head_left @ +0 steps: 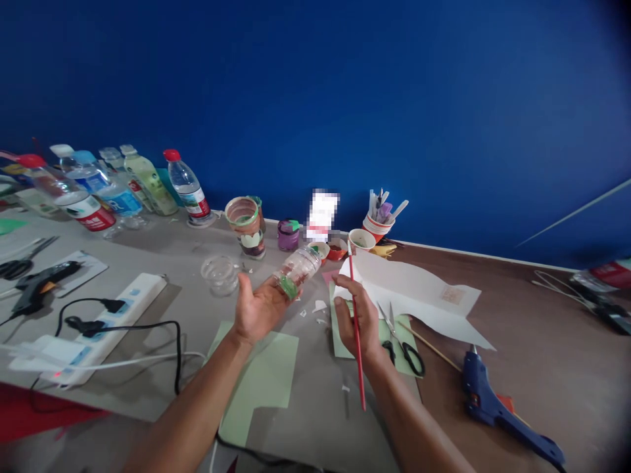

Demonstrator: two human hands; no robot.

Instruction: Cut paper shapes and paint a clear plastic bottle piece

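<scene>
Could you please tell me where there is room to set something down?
The broadest bare patch is brown tabletop, right of the white paper and blue glue gun. A smaller grey patch lies between the power strip and clear plastic piece. It is crowded beyond the left hand, with cups, and at back left, with bottles.

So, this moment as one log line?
left hand: holds green-patched clear plastic container; right hand: holds red-handled paintbrush; nearby: black-handled scissors

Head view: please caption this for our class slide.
Left hand holds a clear plastic container, right hand a red brush.
</scene>
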